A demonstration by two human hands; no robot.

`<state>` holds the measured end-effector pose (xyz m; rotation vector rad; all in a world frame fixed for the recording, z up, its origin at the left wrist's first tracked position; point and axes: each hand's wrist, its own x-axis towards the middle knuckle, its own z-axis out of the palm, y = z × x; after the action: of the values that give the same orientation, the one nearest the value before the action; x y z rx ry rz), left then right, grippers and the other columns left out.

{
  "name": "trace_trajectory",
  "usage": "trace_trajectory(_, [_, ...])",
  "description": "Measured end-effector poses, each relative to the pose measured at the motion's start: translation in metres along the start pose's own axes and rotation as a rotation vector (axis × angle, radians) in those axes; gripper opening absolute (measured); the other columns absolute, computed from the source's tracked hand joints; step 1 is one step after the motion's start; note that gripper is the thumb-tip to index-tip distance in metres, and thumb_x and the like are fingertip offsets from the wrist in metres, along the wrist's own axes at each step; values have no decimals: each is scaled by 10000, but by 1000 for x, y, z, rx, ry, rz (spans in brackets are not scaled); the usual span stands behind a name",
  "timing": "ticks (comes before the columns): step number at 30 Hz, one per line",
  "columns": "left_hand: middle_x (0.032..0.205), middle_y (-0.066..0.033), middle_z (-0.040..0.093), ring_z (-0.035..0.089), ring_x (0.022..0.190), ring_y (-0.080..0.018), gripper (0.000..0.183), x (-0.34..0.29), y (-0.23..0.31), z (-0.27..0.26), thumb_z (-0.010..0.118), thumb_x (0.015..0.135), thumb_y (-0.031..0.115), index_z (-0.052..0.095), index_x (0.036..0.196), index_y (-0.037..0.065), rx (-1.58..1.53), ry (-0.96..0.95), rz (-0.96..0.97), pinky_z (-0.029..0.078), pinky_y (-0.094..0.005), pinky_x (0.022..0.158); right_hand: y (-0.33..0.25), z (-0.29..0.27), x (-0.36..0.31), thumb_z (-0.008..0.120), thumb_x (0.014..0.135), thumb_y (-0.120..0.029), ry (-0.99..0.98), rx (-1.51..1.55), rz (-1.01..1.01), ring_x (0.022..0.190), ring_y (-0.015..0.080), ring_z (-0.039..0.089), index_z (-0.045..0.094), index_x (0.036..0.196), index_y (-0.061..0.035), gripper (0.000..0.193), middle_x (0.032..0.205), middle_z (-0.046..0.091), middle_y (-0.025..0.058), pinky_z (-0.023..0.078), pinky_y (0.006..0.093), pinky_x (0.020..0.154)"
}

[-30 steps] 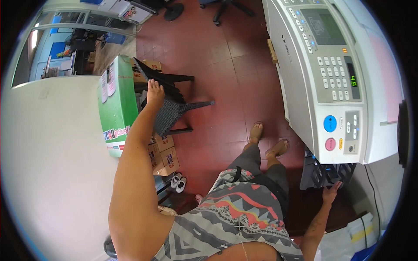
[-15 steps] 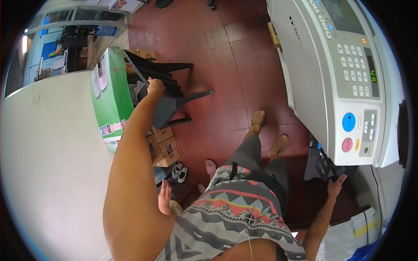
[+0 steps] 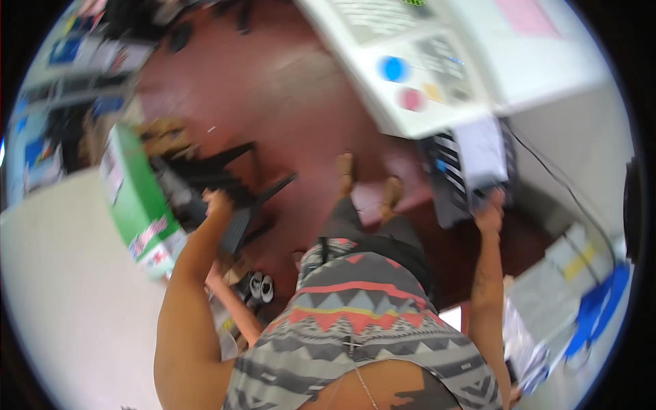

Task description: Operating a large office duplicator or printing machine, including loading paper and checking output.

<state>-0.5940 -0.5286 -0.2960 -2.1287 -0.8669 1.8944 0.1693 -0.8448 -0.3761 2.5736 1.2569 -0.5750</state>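
Note:
My left hand point(image 3: 216, 203) is closed round the edge of a black plastic chair point(image 3: 236, 229) on the left, its arm stretched out. On the right, my right hand point(image 3: 489, 212) is at the near end of the dark paper tray point(image 3: 452, 195) of a white copier-like machine point(image 3: 437, 113). White paper point(image 3: 481, 154) lies in that tray, just beyond my fingers. Motion blur hides how those fingers are bent. Below my left arm, another person's arm point(image 3: 236, 301) reaches toward the chair; its hand is partly hidden behind my arm.
A green and white box point(image 3: 140, 198) stands beside the chair, against a white panel point(image 3: 68, 273). Dark shoes with white parts point(image 3: 261, 287) lie on the red tiled floor point(image 3: 273, 89). A black cable point(image 3: 560, 181) hangs by the right wall. Wrapped packs point(image 3: 553, 273) and blue material point(image 3: 598, 311) lie lower right.
The view has swung, so the machine sits higher and further left. White paper now shows in the tray by my right hand. The other person's arm has come further into view.

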Motion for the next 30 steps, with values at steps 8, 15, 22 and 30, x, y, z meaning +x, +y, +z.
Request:
trace_trajectory(8, [1165,-122,751,713,1071,-403,318,-50,80,-41,739,830,241,793,1135,169,86,-196,101,478,-639,1029,-27,-21,1,650,812,-200,-144,166,255,1456,410,352,129,1637,-86,982,1728,68,58,396,465,1153])
trace_trajectory(15, [1254,-112,716,677,1143,-415,419,-61,127,-46,758,825,284,752,1227,163,37,-299,184,472,-696,1003,-29,-20,2,670,805,-193,-129,169,254,1450,405,356,118,1640,-91,1006,1729,53,52,406,470,1144])
trace_trajectory(22, [1249,-156,715,718,1075,-345,567,-37,120,-65,834,723,451,767,1179,119,-227,-323,354,606,-475,842,-32,-26,3,652,825,-182,-139,221,307,1471,404,336,104,1644,-103,989,1734,4,9,390,482,1158])
trace_trajectory(30, [1204,-215,700,659,1111,-437,490,30,-28,-210,578,952,469,675,1281,119,-813,162,316,531,-516,941,-36,-29,9,682,811,-213,-225,265,363,1446,427,375,150,1640,-113,990,1733,32,16,405,471,1157])
